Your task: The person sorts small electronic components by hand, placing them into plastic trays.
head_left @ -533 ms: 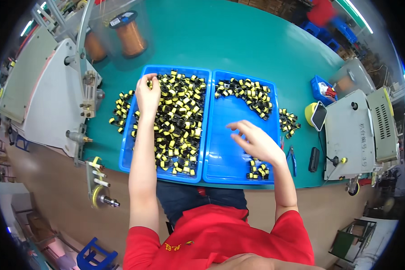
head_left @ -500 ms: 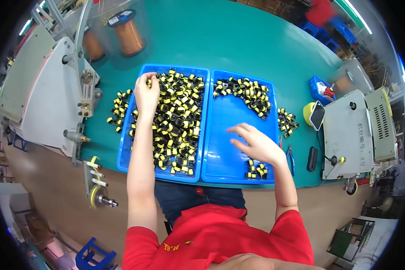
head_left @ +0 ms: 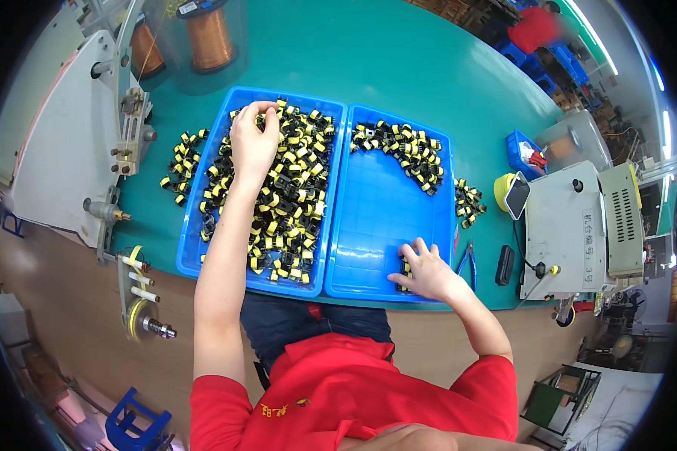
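Small black coils wrapped in yellow tape [head_left: 289, 180] fill the left blue tray [head_left: 182, 252]. Over that tray's far part is my left hand [head_left: 253, 146], thumb and index fingertips pinched together among the coils; what they hold is hidden. The right blue tray [head_left: 365, 218] has a curved group of the same coils [head_left: 406, 150] along its far side. At its near right corner my right hand [head_left: 429, 274] reaches down with fingers spread, covering most of a small cluster of coils [head_left: 405, 286]. Whether its fingertips grip any cannot be seen.
Loose coils lie on the green table left [head_left: 182, 167] and right [head_left: 469, 203] of the trays. Copper wire spools [head_left: 209, 41] stand far left. Pliers [head_left: 468, 263], a black case [head_left: 505, 264] and a blue bin [head_left: 520, 154] lie right. Machines flank both sides.
My right hand has moved toward me, from over the right tray's middle onto the near corner cluster. My left hand stays over the left tray's far part. The whole view has shifted slightly.
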Action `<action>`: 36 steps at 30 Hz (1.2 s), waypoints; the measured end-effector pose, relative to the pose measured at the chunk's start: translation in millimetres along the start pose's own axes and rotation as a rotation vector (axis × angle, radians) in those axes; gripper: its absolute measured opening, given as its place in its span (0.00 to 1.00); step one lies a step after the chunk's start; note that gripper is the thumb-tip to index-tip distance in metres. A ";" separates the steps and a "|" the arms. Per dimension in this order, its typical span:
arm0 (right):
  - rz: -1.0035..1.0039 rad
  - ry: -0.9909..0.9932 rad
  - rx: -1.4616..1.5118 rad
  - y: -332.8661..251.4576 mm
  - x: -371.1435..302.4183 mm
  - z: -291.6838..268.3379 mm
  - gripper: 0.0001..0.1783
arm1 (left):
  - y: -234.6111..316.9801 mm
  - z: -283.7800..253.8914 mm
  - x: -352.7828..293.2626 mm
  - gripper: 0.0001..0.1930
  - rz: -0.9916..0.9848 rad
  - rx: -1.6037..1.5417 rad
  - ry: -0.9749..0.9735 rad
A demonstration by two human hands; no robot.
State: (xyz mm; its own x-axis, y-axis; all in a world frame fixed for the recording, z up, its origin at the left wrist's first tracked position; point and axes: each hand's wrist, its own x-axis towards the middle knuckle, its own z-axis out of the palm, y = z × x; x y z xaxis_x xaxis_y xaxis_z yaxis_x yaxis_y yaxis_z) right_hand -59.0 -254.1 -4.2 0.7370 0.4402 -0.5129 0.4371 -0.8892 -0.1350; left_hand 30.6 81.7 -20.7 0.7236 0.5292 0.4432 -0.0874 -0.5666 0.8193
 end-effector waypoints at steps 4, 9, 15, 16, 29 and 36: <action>0.030 0.033 -0.070 -1.0 0.2 4.6 0.29 | -2.8 2.6 -0.2 0.08 -0.025 -0.008 -0.018; 0.023 -0.035 0.100 10.6 1.7 -1.0 0.29 | -2.4 4.1 -0.3 0.08 0.013 -0.009 -0.008; 0.050 -0.048 0.093 -0.4 -1.0 -1.8 0.28 | 6.6 2.0 -2.2 0.07 0.014 -0.047 0.000; 0.063 -0.055 0.091 -1.2 -0.9 -3.1 0.27 | 7.1 2.2 -2.4 0.07 0.015 -0.047 0.001; 0.033 -0.150 0.171 -2.0 -4.6 -13.6 0.28 | 10.8 2.4 -5.1 0.08 0.053 -0.017 -0.014; 0.005 -0.085 0.174 -0.4 -7.2 -12.2 0.27 | 10.6 2.7 -6.1 0.07 0.080 -0.013 -0.011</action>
State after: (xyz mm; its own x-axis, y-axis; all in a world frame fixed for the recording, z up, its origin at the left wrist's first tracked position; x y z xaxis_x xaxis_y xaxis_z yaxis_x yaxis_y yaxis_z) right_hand -58.3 -255.4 9.8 0.6898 0.4302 -0.5824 0.3324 -0.9027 -0.2731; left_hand 27.0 70.8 -15.7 0.7214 0.4758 0.5032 -0.1538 -0.5984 0.7863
